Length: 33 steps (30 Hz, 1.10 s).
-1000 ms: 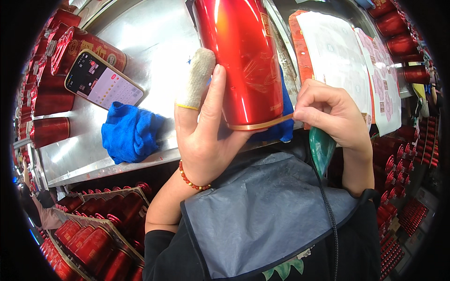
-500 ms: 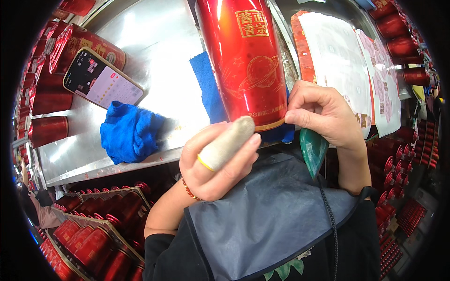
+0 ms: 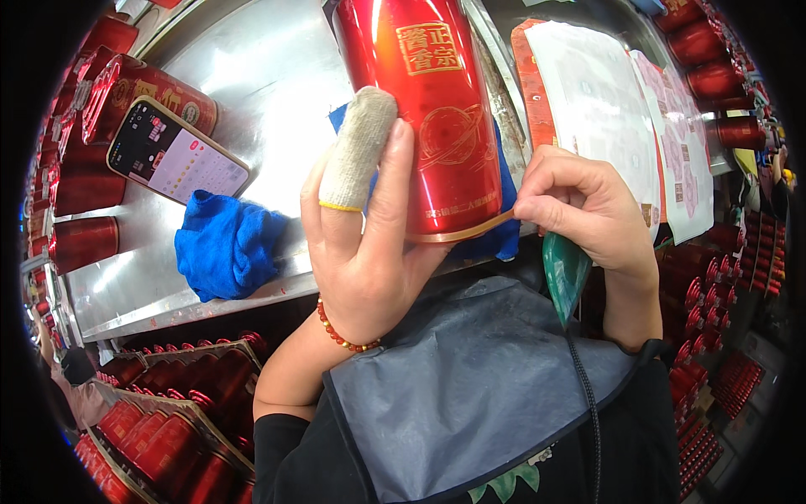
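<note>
A shiny red canister (image 3: pixel 457 181) with gold print lies at the steel table's near edge, one end toward me. My left hand (image 3: pixel 361 227) rests along its left side, fingers over the red wall and the thumb hidden under the near end. A pale cloth finger cot (image 3: pixel 361 147) with a yellow hem covers one of its fingers. At the canister's near right corner, my right hand (image 3: pixel 579 202) pinches the end of a narrow gold strip (image 3: pixel 470 228) that runs along the near rim. A green teardrop-shaped pendant (image 3: pixel 564 273) on a black cord hangs just below that hand.
A crumpled blue cloth (image 3: pixel 227 248) and a lit phone (image 3: pixel 176 151), leaning on another red canister (image 3: pixel 206 109), are at the left. More blue cloth (image 3: pixel 504 172) lies under the canister. Printed sheets (image 3: pixel 596 118) lie at the right. Boxes of red canisters (image 3: pixel 168 449) stand lower left.
My left hand has moved up and forward from the canister's near end onto its left side, and its fingers have straightened. The canister has shifted slightly left. My right hand keeps its pinch.
</note>
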Motion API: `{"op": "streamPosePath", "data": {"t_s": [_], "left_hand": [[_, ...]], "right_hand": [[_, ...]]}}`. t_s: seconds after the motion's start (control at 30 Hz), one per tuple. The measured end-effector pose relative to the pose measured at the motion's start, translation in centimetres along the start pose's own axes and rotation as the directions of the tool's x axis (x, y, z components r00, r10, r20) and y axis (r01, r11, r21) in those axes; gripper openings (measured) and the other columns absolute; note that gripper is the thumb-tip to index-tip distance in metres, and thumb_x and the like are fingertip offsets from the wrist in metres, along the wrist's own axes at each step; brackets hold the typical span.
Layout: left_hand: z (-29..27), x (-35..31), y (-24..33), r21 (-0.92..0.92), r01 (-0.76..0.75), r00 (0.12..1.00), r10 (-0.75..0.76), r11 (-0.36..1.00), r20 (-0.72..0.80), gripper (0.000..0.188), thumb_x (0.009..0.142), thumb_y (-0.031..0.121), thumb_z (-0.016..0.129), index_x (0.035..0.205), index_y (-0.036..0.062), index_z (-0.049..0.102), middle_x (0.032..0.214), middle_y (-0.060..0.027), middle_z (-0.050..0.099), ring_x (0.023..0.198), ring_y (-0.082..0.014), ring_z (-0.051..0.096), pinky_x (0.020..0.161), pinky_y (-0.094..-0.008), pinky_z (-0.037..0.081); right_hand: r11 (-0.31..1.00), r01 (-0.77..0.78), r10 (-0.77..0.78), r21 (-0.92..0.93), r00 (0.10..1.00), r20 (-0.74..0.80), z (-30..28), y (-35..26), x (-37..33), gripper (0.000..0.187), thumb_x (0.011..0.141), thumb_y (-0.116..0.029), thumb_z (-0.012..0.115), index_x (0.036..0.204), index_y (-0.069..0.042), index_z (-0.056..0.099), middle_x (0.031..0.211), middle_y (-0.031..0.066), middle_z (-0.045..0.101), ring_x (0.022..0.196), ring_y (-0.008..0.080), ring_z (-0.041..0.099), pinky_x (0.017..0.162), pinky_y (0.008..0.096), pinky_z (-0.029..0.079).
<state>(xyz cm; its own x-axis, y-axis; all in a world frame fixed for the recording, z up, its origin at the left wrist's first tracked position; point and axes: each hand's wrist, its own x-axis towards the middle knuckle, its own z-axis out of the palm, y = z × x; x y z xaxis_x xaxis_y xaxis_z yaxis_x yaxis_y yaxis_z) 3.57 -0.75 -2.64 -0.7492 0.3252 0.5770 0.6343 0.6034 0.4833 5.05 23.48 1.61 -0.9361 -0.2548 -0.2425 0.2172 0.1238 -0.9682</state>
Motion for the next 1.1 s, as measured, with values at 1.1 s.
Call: {"op": "streamPosePath", "data": {"t_s": [1.1], "left_hand": [[-0.9,-1.1,-0.9,-0.679,0.564,0.823,-0.389,0.470,0.414,0.084,0.087,0.011,0.079,0.157,-0.0022,0.033,0.153,-0.0158,0.039,0.147,-0.0272,0.034,0.122,-0.0405,0.025]], "right_hand": [[0.990,-0.097,0.096,0.101,0.995,0.019,0.8,-0.3,1.2,0.067,0.085,-0.004,0.081,0.142,0.005,0.046,0.092,0.0022,0.058,0.076,0.0039,0.061,0.069,0.0166,0.047]]}}
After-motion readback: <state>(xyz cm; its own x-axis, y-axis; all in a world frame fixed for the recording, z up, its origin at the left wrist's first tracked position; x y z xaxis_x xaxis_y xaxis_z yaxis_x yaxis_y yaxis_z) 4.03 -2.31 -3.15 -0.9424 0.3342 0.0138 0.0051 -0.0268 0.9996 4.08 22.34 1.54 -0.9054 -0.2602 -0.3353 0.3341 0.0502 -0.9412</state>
